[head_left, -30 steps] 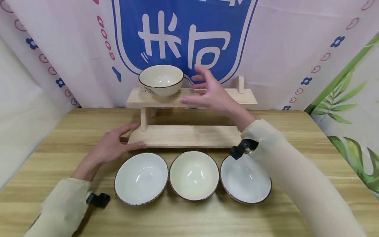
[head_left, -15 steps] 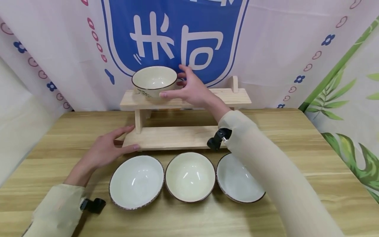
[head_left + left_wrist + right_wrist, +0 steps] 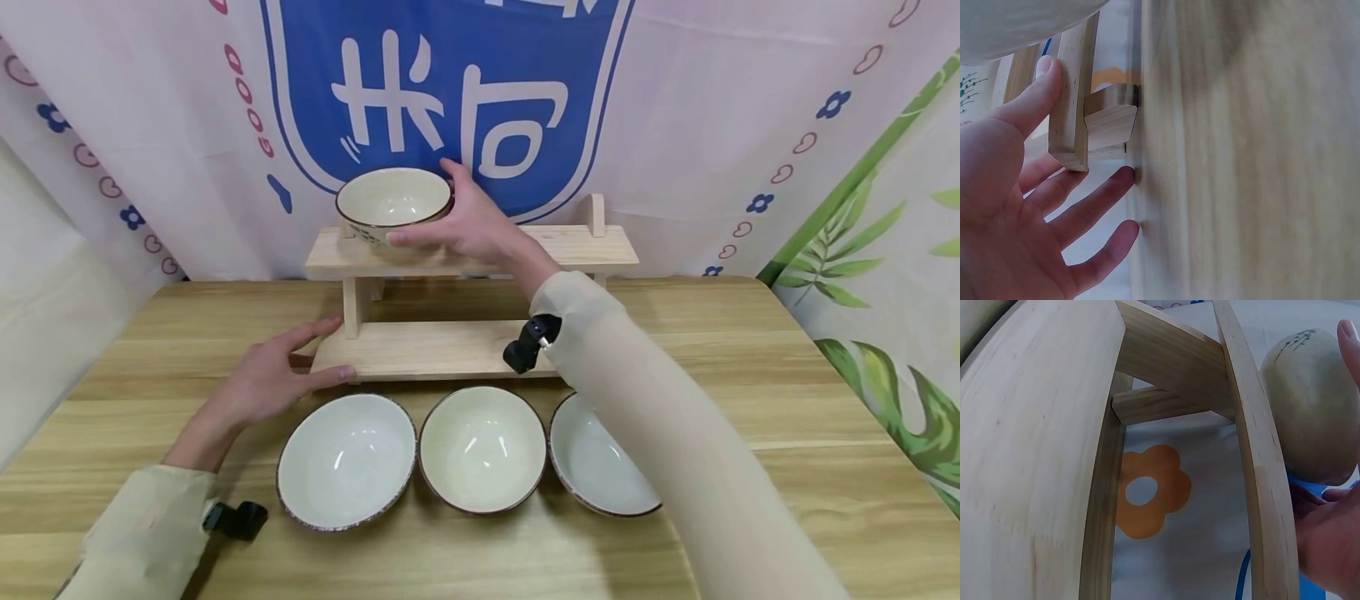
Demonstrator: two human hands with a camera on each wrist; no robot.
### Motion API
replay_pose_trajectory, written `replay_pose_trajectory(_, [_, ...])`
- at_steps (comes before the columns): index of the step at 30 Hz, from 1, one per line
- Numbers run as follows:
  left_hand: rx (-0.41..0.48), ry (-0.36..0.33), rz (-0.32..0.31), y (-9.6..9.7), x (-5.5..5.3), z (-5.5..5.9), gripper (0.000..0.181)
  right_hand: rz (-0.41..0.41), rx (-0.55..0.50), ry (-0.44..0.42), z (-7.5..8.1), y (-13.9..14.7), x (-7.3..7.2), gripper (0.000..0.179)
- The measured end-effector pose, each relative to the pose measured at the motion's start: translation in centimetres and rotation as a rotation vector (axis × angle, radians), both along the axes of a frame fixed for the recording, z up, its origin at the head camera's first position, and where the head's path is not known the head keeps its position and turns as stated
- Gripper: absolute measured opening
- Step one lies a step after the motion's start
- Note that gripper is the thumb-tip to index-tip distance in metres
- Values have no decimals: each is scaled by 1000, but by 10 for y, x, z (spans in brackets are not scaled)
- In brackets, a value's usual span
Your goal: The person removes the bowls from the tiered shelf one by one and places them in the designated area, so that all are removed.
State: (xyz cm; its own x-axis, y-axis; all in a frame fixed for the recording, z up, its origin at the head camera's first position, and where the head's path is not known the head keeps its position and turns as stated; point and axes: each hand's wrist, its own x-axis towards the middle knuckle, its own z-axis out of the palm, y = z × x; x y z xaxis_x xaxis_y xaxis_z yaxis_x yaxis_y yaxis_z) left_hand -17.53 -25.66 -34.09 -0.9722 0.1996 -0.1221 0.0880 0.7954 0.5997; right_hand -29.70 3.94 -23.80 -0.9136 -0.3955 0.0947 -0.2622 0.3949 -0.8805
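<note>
A cream bowl [image 3: 393, 198] with a brown rim and a small plant pattern sits upright on the upper tier at the left. My right hand [image 3: 472, 221] holds it from the right, thumb across the front wall and fingers round the far side. The two-tier wooden display rack [image 3: 442, 346] stands against the backdrop. At its lower left end, my left hand [image 3: 262, 383] grips the board's corner, thumb [image 3: 1047, 81] along the front edge and forefingers round the end. In the left wrist view, the two outer fingers [image 3: 1113, 240] reach down to the tabletop.
In front of the rack stand three bowls in a row: a white bowl [image 3: 347, 462], a cream bowl [image 3: 483, 450] and a second white bowl [image 3: 600, 467], partly hidden by the right sleeve. A printed cloth [image 3: 675, 125] hangs behind the wooden table [image 3: 750, 375].
My right hand has moved left from beside the upper bowl and closed round it. The left hand stays at the rack's end. The head view has shifted slightly.
</note>
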Motion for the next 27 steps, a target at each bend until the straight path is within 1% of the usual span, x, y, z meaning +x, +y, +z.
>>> replay_pose_trajectory(8, [0, -1, 0, -1, 0, 0, 101, -16, -11, 7, -2, -14, 2, 138])
replay_pose_trajectory(18, [-10, 4, -3, 0, -1, 0, 101, -100, 39, 30, 0, -22, 5, 141])
replay_pose_trajectory(27, [-3, -1, -1, 0, 0, 0, 101, -153, 24, 39, -4, -29, 7, 136])
